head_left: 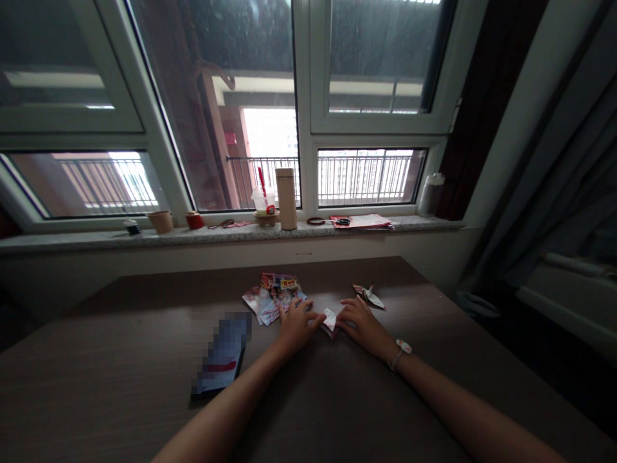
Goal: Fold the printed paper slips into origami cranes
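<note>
A small piece of folded paper [330, 319], white on top with some colour at its lower edge, lies at the middle of the brown table between my hands. My left hand [297, 329] grips its left side with the thumb, the other fingers bent over the table by the printed sheets. From the right, my right hand [362, 325] pinches the other edge with its fingertips. Behind my right hand sits a folded paper crane [369, 296]. Several colourful printed paper sheets [274, 297] lie loosely stacked just beyond my left hand.
A phone [222, 357] lies on the table [120, 360] left of my left forearm. On the windowsill [231, 235] stand a beige bottle [286, 199], a clear drink cup [263, 200], a paper cup [160, 222], scissors [341, 221] on papers, and a grey bottle [430, 195].
</note>
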`<control>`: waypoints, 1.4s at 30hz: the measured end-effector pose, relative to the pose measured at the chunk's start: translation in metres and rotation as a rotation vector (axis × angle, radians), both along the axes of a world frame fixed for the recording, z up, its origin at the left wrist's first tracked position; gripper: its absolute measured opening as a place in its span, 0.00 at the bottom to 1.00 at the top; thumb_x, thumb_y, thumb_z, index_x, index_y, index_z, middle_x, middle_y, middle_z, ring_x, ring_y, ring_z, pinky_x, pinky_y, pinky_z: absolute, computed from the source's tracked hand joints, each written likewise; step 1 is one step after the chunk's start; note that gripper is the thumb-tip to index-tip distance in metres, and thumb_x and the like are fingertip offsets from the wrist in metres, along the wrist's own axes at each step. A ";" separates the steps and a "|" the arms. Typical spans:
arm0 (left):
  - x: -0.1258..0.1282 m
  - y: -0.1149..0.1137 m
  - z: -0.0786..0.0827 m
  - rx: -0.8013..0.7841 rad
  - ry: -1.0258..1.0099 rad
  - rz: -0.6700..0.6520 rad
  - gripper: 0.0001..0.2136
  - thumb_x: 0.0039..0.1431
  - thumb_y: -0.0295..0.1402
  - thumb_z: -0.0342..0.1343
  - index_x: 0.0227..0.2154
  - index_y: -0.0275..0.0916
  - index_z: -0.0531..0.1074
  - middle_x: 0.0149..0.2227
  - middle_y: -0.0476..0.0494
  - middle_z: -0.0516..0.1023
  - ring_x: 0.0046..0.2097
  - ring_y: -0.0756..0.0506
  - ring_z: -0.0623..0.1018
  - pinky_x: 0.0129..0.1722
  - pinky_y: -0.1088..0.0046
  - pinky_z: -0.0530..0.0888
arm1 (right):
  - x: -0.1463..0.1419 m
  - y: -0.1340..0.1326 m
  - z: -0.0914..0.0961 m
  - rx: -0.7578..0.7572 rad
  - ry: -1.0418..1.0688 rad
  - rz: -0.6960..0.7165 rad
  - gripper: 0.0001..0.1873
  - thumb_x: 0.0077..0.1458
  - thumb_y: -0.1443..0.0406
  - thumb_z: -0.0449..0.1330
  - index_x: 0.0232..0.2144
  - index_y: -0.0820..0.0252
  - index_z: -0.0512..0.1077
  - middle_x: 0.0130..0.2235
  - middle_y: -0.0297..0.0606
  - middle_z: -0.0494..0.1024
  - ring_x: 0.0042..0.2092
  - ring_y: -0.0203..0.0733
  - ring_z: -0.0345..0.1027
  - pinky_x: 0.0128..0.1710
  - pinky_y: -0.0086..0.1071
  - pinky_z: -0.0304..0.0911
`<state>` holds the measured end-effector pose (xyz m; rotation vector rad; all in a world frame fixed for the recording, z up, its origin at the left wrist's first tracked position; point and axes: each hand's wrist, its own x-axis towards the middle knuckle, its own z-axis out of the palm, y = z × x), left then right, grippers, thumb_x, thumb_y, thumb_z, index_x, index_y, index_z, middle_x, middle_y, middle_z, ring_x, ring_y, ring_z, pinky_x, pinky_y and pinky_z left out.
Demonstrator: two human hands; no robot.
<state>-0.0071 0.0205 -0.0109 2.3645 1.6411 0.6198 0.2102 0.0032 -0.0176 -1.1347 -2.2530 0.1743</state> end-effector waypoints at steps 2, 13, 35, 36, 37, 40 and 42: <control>-0.001 0.000 0.000 -0.005 -0.013 -0.032 0.14 0.64 0.46 0.51 0.41 0.52 0.80 0.60 0.46 0.69 0.64 0.35 0.58 0.63 0.37 0.36 | -0.001 0.000 -0.001 0.015 -0.006 -0.013 0.07 0.62 0.64 0.55 0.37 0.55 0.74 0.44 0.38 0.78 0.57 0.47 0.62 0.65 0.56 0.41; -0.001 -0.001 -0.002 0.013 -0.014 -0.090 0.09 0.58 0.42 0.60 0.41 0.54 0.79 0.59 0.48 0.69 0.64 0.34 0.59 0.62 0.34 0.38 | -0.002 -0.003 0.001 0.053 0.045 -0.087 0.06 0.62 0.66 0.53 0.36 0.57 0.70 0.41 0.40 0.76 0.54 0.46 0.66 0.65 0.56 0.41; 0.009 -0.002 0.000 -0.014 -0.043 0.020 0.06 0.56 0.39 0.61 0.37 0.52 0.80 0.58 0.48 0.70 0.63 0.36 0.61 0.61 0.35 0.44 | -0.007 0.000 0.000 -0.079 0.158 -0.110 0.04 0.57 0.62 0.60 0.36 0.53 0.75 0.44 0.38 0.77 0.56 0.48 0.64 0.65 0.55 0.37; 0.010 -0.002 0.000 -0.019 -0.049 0.033 0.05 0.56 0.38 0.61 0.35 0.51 0.80 0.58 0.48 0.70 0.63 0.36 0.61 0.61 0.35 0.45 | -0.008 0.001 0.000 -0.078 0.158 -0.115 0.05 0.57 0.62 0.60 0.37 0.53 0.75 0.44 0.38 0.77 0.55 0.48 0.64 0.65 0.55 0.37; 0.011 -0.002 0.001 -0.023 -0.057 0.046 0.05 0.56 0.38 0.61 0.34 0.50 0.80 0.58 0.47 0.71 0.62 0.36 0.62 0.61 0.36 0.46 | -0.009 0.001 -0.001 -0.078 0.157 -0.121 0.06 0.58 0.63 0.60 0.38 0.53 0.75 0.45 0.38 0.77 0.55 0.48 0.64 0.65 0.55 0.37; 0.015 -0.003 0.006 -0.042 -0.076 0.090 0.03 0.54 0.36 0.61 0.31 0.47 0.80 0.57 0.47 0.72 0.61 0.36 0.63 0.61 0.36 0.47 | -0.012 0.004 -0.003 -0.085 0.150 -0.146 0.08 0.57 0.64 0.59 0.41 0.53 0.74 0.46 0.39 0.76 0.55 0.47 0.64 0.65 0.55 0.36; 0.019 -0.004 0.009 -0.052 -0.084 0.131 0.03 0.52 0.35 0.62 0.30 0.47 0.80 0.57 0.47 0.72 0.62 0.34 0.61 0.60 0.34 0.46 | -0.014 0.005 -0.003 -0.097 0.149 -0.173 0.09 0.57 0.65 0.58 0.41 0.54 0.74 0.45 0.39 0.76 0.54 0.46 0.64 0.65 0.54 0.35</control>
